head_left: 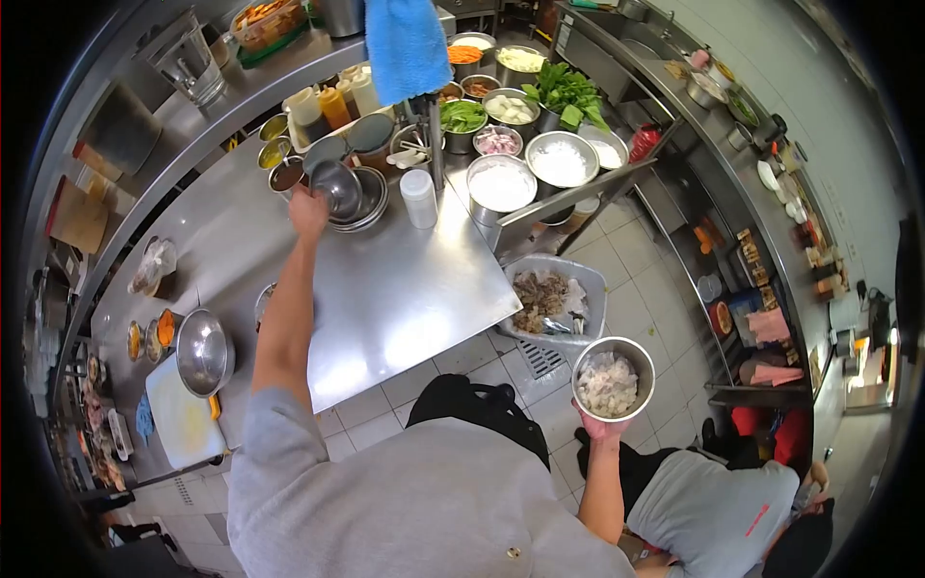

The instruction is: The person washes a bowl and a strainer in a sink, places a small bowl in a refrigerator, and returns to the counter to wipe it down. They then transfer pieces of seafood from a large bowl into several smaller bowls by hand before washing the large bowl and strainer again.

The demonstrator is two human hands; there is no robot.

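Note:
On the left, my left hand (308, 212) grips the edge of a small steel bowl (334, 183). That bowl is tilted and overlaps a stack of steel bowls (370, 210) on the steel table. Out to the right, my right hand (602, 424) carries a round steel container (644, 364) from below, its fingers mostly hidden under it. Pale, translucent chunks of food (609, 383) that look like peeled shrimp lie inside. A white plastic bottle (418, 198) stands just right of the bowl stack.
A grey waste bin (597, 299) stands on the floor beyond the table corner. Steel containers of vegetables and white powder (501, 183) line the back. A larger bowl (205, 353) and cutting board (181, 414) sit at left. A co-worker (708, 501) bends low at right.

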